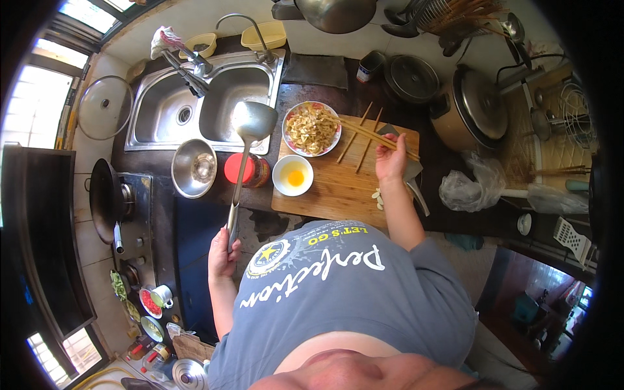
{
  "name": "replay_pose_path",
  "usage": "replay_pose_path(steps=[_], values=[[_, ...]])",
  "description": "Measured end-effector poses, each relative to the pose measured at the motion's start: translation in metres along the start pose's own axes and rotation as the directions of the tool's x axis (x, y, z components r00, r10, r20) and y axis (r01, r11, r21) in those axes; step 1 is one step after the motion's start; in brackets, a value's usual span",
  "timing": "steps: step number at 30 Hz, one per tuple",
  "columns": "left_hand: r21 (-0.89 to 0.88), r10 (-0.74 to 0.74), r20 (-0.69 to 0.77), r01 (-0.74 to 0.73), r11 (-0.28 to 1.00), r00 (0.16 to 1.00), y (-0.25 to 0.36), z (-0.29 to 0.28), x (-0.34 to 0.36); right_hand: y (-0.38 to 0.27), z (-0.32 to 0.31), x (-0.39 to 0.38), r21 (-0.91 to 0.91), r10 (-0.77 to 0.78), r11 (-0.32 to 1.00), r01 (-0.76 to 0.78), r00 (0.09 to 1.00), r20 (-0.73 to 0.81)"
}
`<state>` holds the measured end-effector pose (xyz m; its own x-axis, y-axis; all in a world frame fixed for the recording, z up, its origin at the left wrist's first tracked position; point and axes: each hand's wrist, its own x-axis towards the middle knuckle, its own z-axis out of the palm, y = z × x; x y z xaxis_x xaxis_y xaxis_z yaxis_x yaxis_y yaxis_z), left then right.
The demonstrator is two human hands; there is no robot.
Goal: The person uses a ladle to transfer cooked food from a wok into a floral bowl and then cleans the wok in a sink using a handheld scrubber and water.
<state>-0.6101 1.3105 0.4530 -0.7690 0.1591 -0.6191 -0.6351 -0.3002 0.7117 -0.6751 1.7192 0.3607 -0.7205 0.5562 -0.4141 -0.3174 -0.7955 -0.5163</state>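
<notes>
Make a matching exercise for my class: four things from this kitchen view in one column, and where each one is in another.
Things:
1. ladle
2. chopsticks
3. small bowl with egg
4. wok

Places:
a. on the stove
b. in the left hand
c. on the cutting board
d. in the right hand

Pairs: 1-b, 2-d, 3-c, 4-a

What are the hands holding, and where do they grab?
The left hand grips the ladle at the end of its long handle. The right hand holds chopsticks near one end.
</notes>
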Motion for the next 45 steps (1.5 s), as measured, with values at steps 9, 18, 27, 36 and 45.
replay_pose_path(steps=[9,18,27,36,45], values=[[0.031,0.007,-0.036,-0.006,0.999,0.999,-0.004,0.011,0.002,-0.040,-0.037,0.001,-0.082,-0.064,0.995,0.056,0.993,-0.095],[0.006,0.016,0.018,-0.016,1.000,1.000,-0.002,0.022,0.009,0.010,-0.035,-0.041,-0.562,-0.092,0.000,0.827,0.559,0.824],[0.042,0.045,0.036,-0.047,0.998,0.998,-0.001,0.024,0.005,0.077,-0.035,0.035,-0.338,0.058,-0.527,0.780,0.430,0.901],[0.051,0.055,-0.027,-0.053,0.997,0.998,-0.007,0.017,-0.001,0.104,-0.054,0.037,-0.425,0.135,-0.519,0.741,0.562,0.816],[0.060,0.024,-0.012,-0.023,0.998,1.000,-0.002,0.022,-0.003,0.086,-0.047,0.047,-0.665,-0.132,-0.479,0.574,0.701,0.700]])
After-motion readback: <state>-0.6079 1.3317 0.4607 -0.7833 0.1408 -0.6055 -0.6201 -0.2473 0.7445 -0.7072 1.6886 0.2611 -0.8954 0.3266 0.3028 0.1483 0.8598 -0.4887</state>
